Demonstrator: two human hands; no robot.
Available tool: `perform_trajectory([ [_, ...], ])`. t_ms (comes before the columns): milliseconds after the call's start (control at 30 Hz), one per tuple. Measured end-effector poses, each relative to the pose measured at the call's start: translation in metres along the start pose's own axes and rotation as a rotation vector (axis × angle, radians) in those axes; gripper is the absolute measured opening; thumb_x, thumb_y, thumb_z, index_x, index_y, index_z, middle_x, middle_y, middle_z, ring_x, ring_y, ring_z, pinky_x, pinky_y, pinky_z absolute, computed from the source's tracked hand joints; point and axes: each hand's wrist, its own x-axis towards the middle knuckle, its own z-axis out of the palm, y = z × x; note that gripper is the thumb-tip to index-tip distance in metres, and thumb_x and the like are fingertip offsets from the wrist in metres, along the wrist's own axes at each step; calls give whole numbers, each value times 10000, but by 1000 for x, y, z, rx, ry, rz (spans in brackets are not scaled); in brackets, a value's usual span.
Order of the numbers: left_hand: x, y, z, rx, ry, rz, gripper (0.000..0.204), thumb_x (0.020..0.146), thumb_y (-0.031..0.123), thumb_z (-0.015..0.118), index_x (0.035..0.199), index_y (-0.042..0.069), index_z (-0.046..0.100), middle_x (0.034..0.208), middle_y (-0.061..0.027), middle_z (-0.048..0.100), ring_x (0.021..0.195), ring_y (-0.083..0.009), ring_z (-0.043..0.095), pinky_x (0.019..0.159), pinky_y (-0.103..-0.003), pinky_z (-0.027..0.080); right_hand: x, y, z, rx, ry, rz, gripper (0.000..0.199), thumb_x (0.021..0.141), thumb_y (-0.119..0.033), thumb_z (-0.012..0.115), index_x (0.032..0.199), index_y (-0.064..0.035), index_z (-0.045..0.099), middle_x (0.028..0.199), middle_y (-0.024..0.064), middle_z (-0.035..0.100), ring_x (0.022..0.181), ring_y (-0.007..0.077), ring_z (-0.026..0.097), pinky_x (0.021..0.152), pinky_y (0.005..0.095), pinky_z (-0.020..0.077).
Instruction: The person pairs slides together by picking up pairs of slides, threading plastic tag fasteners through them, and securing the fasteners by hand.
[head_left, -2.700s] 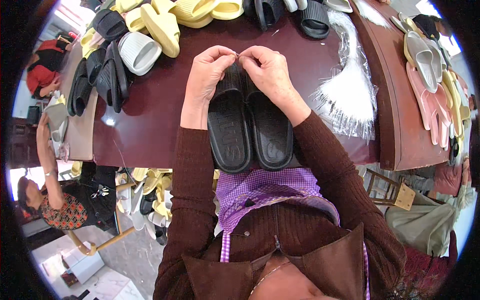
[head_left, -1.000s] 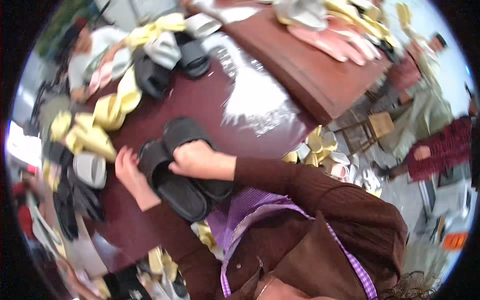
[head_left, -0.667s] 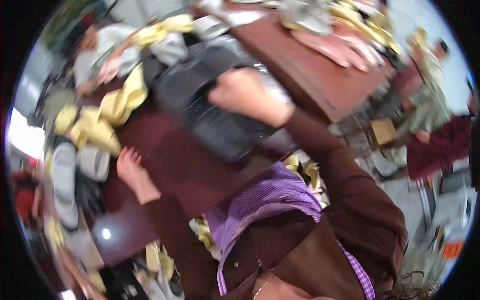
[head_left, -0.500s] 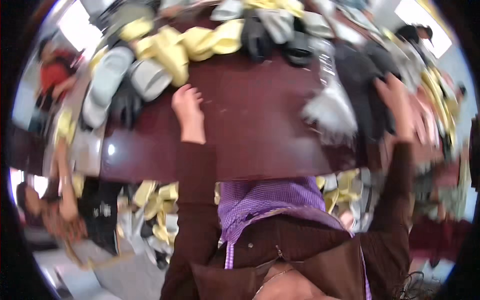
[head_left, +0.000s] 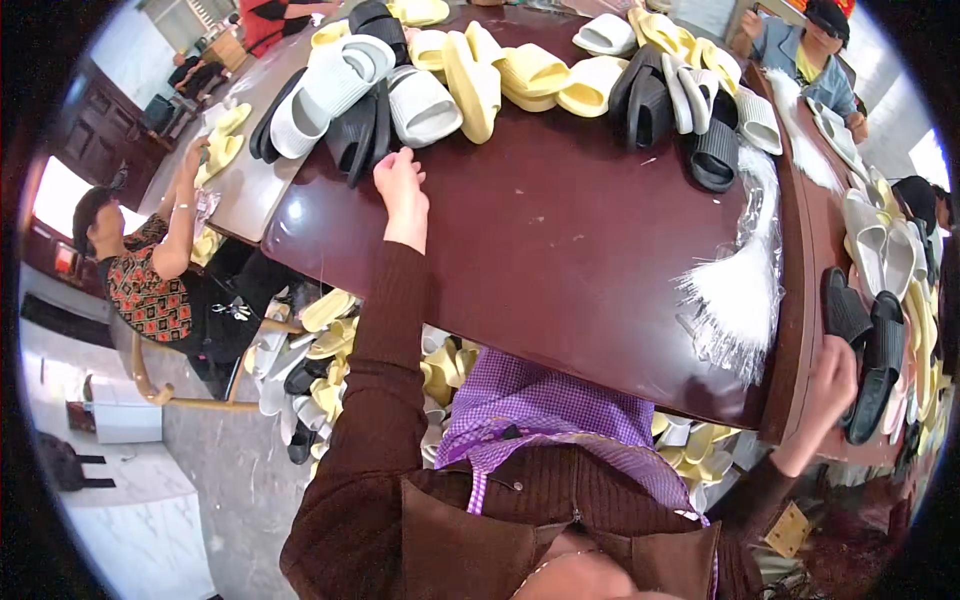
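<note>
Two black slippers (head_left: 882, 365) out on the right bench (head_left: 798, 310), lying side by side, and the right hand (head_left: 831, 374) is right there by their near end, fingers curled in narrow; whether it grips one, I cannot tell! Across to the left, the left hand (head_left: 403, 190) hovers over the main bench (head_left: 560, 260), empty, fingers loosely bent, just beside a pale grey slipper (head_left: 425, 108). Yellow slippers (head_left: 535, 72) crowd the far edge! Over on the right, a bundle of white strands (head_left: 735, 305) lies in clear plastic, and far left, a seated co-worker (head_left: 150, 290) has a hand up at more yellow slippers (head_left: 228, 150)
</note>
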Motion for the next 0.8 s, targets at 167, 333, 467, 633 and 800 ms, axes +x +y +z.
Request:
perform_trajectory([
  [167, 29, 13, -24, 22, 141, 209, 256, 787, 92, 637, 971, -48, 527, 792, -69, 567, 666, -173, 545, 623, -300, 468, -62, -5, 69, 451, -296, 6, 146, 930, -109, 554, 933, 6, 643, 673, -1, 556, 571, 28, 473, 472, 181, 350],
  [333, 140, 47, -89, 381, 277, 482, 317, 765, 180, 648, 936, -76, 572, 811, -143, 612, 745, -301, 599, 742, -400, 487, -120, -39, 120, 547, -486, -40, 102, 901, -52, 561, 883, 16, 634, 618, -7, 551, 526, 53, 494, 472, 201, 375],
  [467, 171, 74, -102, 878, 375, 575, 454, 744, 244, 680, 1044, -72, 555, 1014, -230, 602, 901, -342, 605, 815, -421, 467, -138, -37, 133, 492, -504, -93, 39, 846, -24, 611, 853, 7, 634, 670, 81, 607, 558, 163, 570, 540, 272, 453],
  [633, 170, 99, -118, 1575, 175, 983, 457, 771, 158, 614, 1190, 8, 509, 1312, -168, 455, 1056, -320, 549, 828, -456, 451, -139, -41, 131, 450, -541, -78, 34, 803, -14, 640, 835, -5, 635, 711, 138, 624, 626, 256, 621, 593, 325, 483],
  [800, 150, 114, -107, 1706, -2, 1425, 359, 798, 75, 513, 1156, 64, 539, 1266, -83, 491, 1032, -293, 552, 787, -443, 456, -137, -41, 136, 387, -512, -210, 35, 793, -13, 643, 826, -11, 631, 712, 133, 626, 625, 273, 618, 588, 337, 480],
])
